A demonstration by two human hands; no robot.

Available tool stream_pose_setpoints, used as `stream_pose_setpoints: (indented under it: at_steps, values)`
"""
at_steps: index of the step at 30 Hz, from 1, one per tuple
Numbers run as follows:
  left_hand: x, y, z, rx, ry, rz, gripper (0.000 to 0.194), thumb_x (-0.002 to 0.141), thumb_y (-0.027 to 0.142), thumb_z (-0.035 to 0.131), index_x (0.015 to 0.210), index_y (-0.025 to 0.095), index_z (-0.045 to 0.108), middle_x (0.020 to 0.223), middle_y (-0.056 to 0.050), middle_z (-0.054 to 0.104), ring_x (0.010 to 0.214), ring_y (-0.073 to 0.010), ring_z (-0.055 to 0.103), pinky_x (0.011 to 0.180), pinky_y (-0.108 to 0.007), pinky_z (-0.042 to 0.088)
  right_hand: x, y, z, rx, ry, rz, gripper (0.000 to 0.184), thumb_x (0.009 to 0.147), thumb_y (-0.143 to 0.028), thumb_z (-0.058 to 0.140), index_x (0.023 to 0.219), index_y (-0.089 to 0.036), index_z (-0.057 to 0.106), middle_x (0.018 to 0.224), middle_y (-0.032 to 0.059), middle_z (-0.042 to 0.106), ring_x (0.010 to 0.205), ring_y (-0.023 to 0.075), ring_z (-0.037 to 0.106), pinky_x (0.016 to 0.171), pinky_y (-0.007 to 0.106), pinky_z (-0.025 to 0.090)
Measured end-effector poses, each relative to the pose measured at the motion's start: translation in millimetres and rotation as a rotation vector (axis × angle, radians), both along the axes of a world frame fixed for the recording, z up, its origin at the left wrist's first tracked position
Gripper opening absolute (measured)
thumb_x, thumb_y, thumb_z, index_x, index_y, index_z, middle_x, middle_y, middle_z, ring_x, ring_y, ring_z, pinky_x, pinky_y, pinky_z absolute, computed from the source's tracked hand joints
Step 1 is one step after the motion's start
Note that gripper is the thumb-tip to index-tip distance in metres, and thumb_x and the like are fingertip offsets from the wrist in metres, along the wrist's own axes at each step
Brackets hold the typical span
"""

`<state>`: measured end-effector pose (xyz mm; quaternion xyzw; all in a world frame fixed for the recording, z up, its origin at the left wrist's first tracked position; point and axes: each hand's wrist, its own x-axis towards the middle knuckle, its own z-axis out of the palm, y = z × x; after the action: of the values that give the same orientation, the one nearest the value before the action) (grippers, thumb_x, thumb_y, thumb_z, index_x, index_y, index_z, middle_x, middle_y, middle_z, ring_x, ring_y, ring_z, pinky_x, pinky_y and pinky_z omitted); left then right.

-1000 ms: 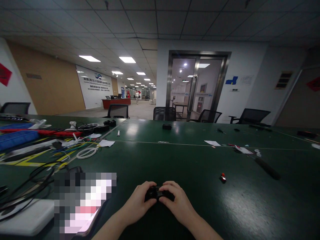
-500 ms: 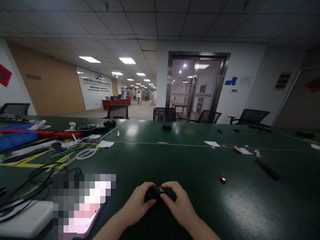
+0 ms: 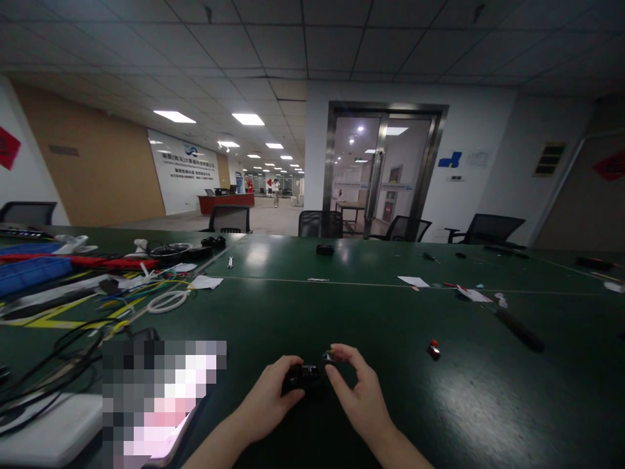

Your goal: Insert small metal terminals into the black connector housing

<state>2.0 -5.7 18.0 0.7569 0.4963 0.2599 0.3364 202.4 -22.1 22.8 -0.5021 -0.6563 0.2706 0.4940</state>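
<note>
My left hand (image 3: 268, 396) is closed around a small black box-like case (image 3: 306, 374) with a glossy top, low over the near middle of the table. Between the thumb and fingers of my right hand (image 3: 360, 389) is a small dark shiny piece (image 3: 329, 357), too small to name. That piece is just right of the case, with a gap between them. Farther right on the table lies a small red and silver item (image 3: 434, 350). My left fingers hide part of the case.
A phone (image 3: 180, 417) with a blurred screen lies left of my hands, beside black cables (image 3: 73, 352) and a white box (image 3: 53, 430). A blue tray (image 3: 36, 275) stands farther left. A dark-handled tool (image 3: 520, 329) lies on the green table (image 3: 273, 312) at right.
My right hand has moved slightly up and right, away from the black case, with the small dark piece in its fingers. My left hand still holds the case in the same place.
</note>
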Motion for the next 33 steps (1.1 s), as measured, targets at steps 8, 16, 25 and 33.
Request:
stream_pose_setpoints:
  at_steps: [8,16,25,33]
  values:
    - [0.6,0.4,0.6,-0.010,-0.004,0.011,0.041,0.075,0.020,0.058,0.114,0.023,0.050,0.115,-0.004,0.059,0.108,-0.0211,0.052,0.094,-0.033,0.038,1.9,0.7,1.2,0.124,0.045,-0.045,0.028,0.079,-0.035,0.056,0.103,-0.022,0.061,0.096,0.0068,0.066,0.091,0.0219,0.061,0.083,0.038,0.050]
    - [-1.9,2.8,-4.1,-0.008,-0.041,0.000,0.040,0.075,0.022,0.058,0.114,0.023,0.049,0.115,-0.003,0.059,0.107,-0.0204,0.052,0.094,-0.032,0.038,-0.9,0.3,-2.6,0.094,0.087,-0.112,0.028,0.081,-0.038,0.053,0.103,-0.022,0.058,0.099,0.0062,0.064,0.095,0.0212,0.059,0.084,0.036,0.048]
    - [-2.1,2.0,-1.2,-0.030,-0.013,0.005,0.041,0.076,0.023,0.058,0.116,0.023,0.049,0.115,-0.004,0.058,0.107,-0.0212,0.052,0.092,-0.033,0.038,3.0,6.0,-10.4,0.099,0.116,-0.158,0.025,0.085,-0.041,0.048,0.102,-0.023,0.053,0.098,0.0058,0.062,0.095,0.0200,0.057,0.085,0.035,0.045]
    - [0.1,-1.5,7.2,-0.065,0.017,0.009,0.041,0.076,0.024,0.056,0.116,0.022,0.048,0.117,-0.004,0.057,0.110,-0.0219,0.051,0.095,-0.033,0.037,4.0,8.1,-15.0,0.081,0.221,-0.193,0.031,0.086,-0.042,0.046,0.110,-0.022,0.049,0.104,0.0062,0.062,0.101,0.0202,0.056,0.088,0.036,0.043]
